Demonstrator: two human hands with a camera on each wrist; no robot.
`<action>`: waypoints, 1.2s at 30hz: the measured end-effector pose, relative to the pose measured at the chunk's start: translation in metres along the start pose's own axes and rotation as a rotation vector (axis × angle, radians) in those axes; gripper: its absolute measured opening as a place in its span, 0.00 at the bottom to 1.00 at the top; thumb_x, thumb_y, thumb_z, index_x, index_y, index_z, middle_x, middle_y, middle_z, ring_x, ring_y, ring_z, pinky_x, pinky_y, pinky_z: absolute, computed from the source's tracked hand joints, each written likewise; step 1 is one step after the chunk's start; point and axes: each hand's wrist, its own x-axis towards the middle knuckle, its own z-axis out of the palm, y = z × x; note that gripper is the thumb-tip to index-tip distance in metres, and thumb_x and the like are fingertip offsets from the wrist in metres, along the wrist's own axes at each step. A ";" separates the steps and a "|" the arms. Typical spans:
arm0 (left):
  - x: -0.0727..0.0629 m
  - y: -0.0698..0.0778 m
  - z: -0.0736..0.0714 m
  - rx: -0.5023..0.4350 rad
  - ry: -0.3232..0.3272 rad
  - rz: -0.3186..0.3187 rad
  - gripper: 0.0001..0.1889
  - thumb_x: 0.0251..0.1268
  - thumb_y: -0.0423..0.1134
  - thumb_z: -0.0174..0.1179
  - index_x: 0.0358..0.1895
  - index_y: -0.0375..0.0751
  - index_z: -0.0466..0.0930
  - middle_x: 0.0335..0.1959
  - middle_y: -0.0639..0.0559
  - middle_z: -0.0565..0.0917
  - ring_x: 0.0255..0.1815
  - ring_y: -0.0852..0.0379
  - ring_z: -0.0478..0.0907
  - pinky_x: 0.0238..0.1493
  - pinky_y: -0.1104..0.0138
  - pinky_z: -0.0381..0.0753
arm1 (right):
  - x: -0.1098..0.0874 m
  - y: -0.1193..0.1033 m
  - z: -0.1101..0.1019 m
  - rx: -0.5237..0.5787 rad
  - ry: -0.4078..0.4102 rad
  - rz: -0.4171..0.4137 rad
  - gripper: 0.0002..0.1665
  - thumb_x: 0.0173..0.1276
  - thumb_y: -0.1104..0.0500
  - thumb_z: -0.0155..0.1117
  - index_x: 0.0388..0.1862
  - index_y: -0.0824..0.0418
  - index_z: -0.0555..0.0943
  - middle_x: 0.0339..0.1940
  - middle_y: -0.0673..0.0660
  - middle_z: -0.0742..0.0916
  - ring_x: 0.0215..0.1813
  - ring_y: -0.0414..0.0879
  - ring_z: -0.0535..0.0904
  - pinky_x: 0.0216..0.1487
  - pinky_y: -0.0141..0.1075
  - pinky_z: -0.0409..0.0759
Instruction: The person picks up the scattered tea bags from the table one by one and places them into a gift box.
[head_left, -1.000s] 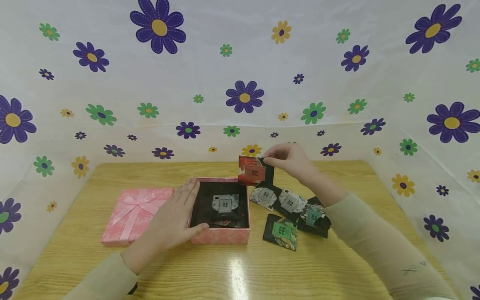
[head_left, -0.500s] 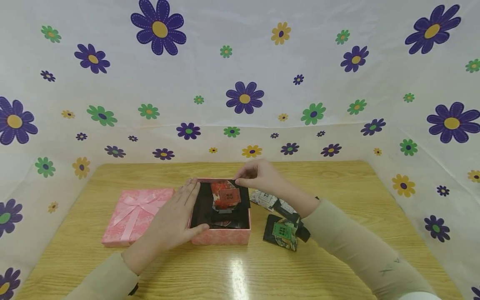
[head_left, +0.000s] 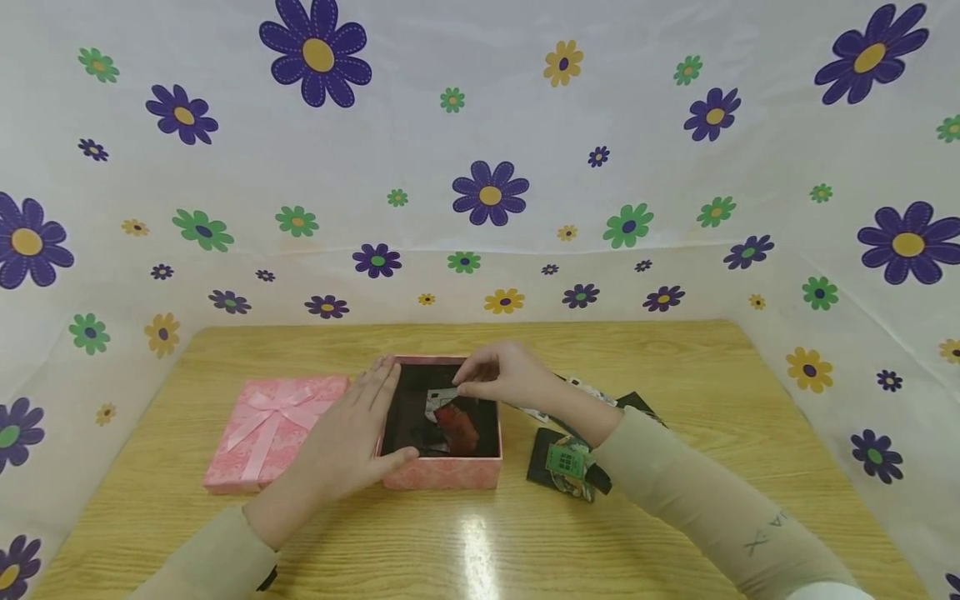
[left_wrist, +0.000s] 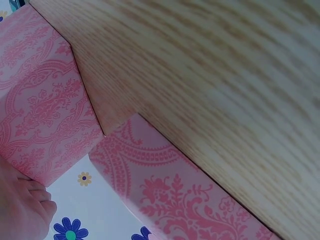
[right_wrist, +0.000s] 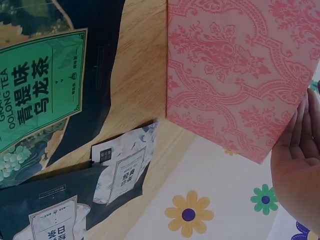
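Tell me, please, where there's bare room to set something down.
The table is bare in front of the pink box, between the sleeves, and behind the box, along the flowered cloth. Crowded: right of the box, with packets; left, with the lid and left hand.

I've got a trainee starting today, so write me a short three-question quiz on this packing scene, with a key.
1. True or false: the lid is on the box.
2. Pick one. The packet with the green label lies:
a) inside the box
b) on the table, to the right of the box
c) on the lid
3. Fill in: in the right wrist view, the English words on that packet end in "____ tea".

Key:
1. False; the lid lies beside the box.
2. b
3. Oolong
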 end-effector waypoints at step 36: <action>-0.001 0.001 -0.002 -0.006 -0.005 0.002 0.59 0.66 0.69 0.63 0.85 0.31 0.49 0.88 0.37 0.52 0.89 0.39 0.50 0.86 0.46 0.59 | -0.015 0.065 -0.052 0.033 0.255 0.180 0.13 0.74 0.63 0.71 0.54 0.69 0.88 0.49 0.66 0.92 0.44 0.45 0.88 0.47 0.28 0.85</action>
